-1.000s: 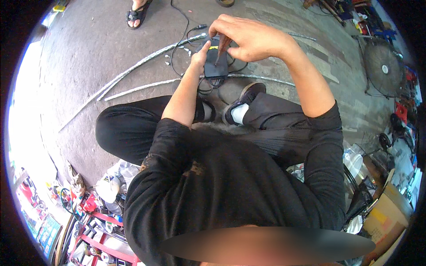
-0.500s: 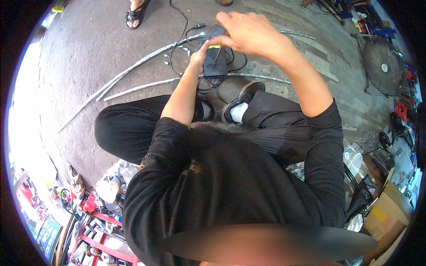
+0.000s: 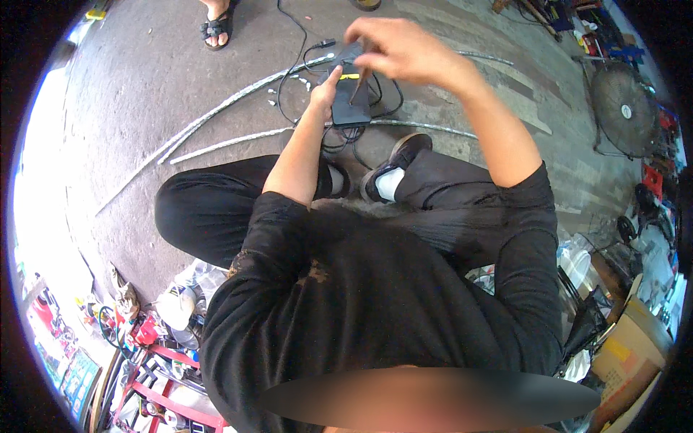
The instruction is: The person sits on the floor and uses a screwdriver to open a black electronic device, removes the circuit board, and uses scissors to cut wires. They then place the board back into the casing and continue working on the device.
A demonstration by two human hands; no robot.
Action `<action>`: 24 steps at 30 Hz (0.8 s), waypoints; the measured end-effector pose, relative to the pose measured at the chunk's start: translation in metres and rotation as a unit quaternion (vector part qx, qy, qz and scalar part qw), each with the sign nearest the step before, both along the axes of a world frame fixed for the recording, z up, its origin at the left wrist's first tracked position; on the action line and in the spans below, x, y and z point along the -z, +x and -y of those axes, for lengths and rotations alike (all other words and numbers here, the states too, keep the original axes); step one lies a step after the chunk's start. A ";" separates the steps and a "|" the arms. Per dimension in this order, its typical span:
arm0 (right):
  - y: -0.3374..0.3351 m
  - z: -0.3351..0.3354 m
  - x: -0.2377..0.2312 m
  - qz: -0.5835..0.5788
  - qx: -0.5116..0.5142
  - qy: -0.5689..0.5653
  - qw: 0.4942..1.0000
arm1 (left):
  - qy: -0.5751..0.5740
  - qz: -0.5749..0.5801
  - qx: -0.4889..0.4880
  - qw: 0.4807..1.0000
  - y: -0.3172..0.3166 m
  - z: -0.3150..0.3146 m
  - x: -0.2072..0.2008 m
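The flat black device (image 3: 351, 114) is sitting in front of the crossed legs, just above the dark shoe (image 3: 411, 148) on the right; a small yellow patch (image 3: 349, 76) is showing on its upper face. The left hand (image 3: 325, 92) is clamping the device along its left side, with the thumb lying near the upper corner; the remaining fingers of that hand are mostly hidden. The right hand (image 3: 393, 50) is hovering over the upper end of the device, the thumb and fingers curving around a slim brown-handled tool (image 3: 356, 88); the tool is slanting down toward the device's face, and whether the grip is firm cannot be told owing to blur. The two hands are staying apart from one another, though close.

Dark cables (image 3: 336, 146) are bunching below the device; a longer black lead (image 3: 304, 32) is running across the floor (image 3: 144, 94), with a plug (image 3: 328, 44) lying just left of the right hand; silvery twisted strips (image 3: 242, 94) are stretching out on both sides, and small white pieces (image 3: 303, 81) are lying near the left hand. Another person's sandalled foot (image 3: 215, 30) is standing at the upper left; a round fan (image 3: 625, 110) is standing at the right.
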State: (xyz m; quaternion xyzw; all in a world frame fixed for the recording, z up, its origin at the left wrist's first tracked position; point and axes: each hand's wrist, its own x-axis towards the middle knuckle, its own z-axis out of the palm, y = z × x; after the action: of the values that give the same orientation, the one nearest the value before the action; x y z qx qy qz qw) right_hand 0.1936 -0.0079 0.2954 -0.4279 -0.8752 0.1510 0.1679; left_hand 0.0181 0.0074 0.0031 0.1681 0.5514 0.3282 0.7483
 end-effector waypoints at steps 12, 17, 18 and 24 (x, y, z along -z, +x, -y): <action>0.236 0.000 0.223 -0.564 0.434 -0.430 0.556 | -0.027 0.005 0.004 1.000 0.003 0.002 -0.010; 0.187 0.058 0.307 -0.687 0.519 -0.395 0.320 | -0.024 -0.018 -0.013 0.999 -0.008 0.005 -0.010; 0.183 0.063 0.315 -0.669 0.533 -0.394 0.335 | -0.017 -0.043 -0.005 0.999 -0.002 0.007 -0.023; 0.095 0.039 0.288 0.001 0.486 -0.125 0.865 | -0.020 -0.022 -0.003 1.000 -0.001 0.007 -0.016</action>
State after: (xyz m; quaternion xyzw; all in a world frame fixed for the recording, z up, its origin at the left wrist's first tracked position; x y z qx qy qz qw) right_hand 0.2891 -0.0470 0.0070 -0.8165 -0.5305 0.1584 0.1640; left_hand 0.0168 0.0006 0.0189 0.1589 0.5745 0.3153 0.7384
